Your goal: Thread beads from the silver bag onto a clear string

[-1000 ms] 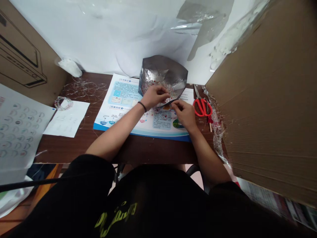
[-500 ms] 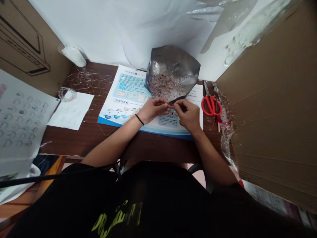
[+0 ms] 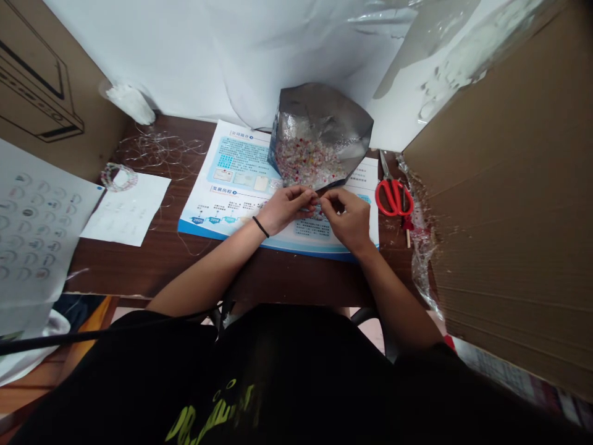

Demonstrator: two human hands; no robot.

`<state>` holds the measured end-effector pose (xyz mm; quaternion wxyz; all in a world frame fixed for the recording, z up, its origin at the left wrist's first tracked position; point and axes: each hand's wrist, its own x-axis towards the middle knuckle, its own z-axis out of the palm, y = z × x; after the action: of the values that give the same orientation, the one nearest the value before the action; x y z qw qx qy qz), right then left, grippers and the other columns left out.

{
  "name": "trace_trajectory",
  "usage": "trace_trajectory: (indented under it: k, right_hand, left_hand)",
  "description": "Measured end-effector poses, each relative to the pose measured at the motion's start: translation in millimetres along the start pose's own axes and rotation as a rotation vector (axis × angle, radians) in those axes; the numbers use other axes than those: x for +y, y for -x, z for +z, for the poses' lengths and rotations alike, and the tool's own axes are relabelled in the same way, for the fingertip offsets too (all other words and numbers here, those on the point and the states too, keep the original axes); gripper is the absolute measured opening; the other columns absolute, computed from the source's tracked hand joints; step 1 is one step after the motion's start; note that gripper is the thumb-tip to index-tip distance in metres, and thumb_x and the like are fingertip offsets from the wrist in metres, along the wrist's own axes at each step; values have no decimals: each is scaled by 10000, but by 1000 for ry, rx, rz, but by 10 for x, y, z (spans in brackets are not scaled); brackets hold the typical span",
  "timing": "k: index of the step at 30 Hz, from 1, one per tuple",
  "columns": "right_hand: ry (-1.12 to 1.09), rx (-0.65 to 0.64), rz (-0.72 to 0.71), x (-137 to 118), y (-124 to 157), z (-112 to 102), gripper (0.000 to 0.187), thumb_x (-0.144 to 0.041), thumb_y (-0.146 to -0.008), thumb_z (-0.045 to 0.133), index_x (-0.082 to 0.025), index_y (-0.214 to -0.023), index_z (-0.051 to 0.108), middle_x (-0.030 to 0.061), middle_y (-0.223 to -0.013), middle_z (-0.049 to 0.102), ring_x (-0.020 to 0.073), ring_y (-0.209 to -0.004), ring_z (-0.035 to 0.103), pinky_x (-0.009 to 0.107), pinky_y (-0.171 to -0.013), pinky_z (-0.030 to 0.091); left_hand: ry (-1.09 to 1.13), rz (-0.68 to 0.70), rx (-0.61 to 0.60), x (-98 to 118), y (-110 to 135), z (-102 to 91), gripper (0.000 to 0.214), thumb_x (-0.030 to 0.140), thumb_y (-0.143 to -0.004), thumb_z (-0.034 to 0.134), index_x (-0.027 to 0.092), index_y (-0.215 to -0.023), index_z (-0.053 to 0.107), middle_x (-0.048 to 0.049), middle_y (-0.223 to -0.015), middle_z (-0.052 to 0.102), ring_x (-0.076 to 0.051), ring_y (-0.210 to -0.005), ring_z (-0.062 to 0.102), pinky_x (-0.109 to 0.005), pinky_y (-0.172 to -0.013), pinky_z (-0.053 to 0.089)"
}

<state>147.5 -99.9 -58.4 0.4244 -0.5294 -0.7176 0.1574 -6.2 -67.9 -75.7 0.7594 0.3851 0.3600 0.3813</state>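
Observation:
My left hand [image 3: 287, 209], with a black wristband [image 3: 260, 227], and my right hand [image 3: 345, 219] meet in front of a silver foil bag [image 3: 324, 108]. Their fingertips pinch something too small to make out. The bag stands open on a printed blue-and-white poster [image 3: 222, 179], just beyond my hands, and holds a heap of small pink, white and red beads [image 3: 306, 162]. A few loose beads lie on the poster under my fingers.
Red-handled scissors [image 3: 393, 198] lie to the right on the dark wood table [image 3: 139, 272], beside crumpled clear plastic [image 3: 421, 241]. Tangled clear thread [image 3: 160, 148], a bead ring [image 3: 119, 177] and white paper [image 3: 127, 210] lie left. A cardboard panel [image 3: 504, 185] stands right.
My left hand has moved from the bag's mouth down toward my right hand, uncovering the beads. The view has shifted slightly.

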Motion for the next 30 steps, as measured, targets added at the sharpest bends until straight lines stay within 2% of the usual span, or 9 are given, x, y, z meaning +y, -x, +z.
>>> trace_trajectory:
  k: [9, 19, 30]
  right_hand:
    - [52, -18, -49, 31, 6, 21, 135, -267, -819, 519, -208, -720, 591, -7, -677, 618, 106, -604, 517, 268, -623, 413]
    - [18, -43, 7, 26, -6, 0, 146, -273, -823, 507, -207, -723, 590, -11, -669, 595, 105, -595, 512, 264, -605, 414]
    - [58, -36, -21, 43, 0, 15, 171, -310, -842, 502, -210, -739, 595, -1, -686, 613, 110, -605, 518, 270, -629, 418]
  left_hand:
    - [-27, 18, -27, -17, -3, -6, 252, 338, -711, 689, 134, -778, 557, 16, -720, 575, -53, -641, 548, -221, -661, 475]
    - [-65, 23, 0, -8, -8, 13, 242, 343, -735, 665, 137, -789, 548, 8, -744, 581, -51, -638, 550, -224, -659, 478]
    - [-32, 25, -35, -20, -16, 21, 267, 346, -696, 701, 133, -772, 559, 26, -708, 564, -46, -634, 544, -204, -646, 466]
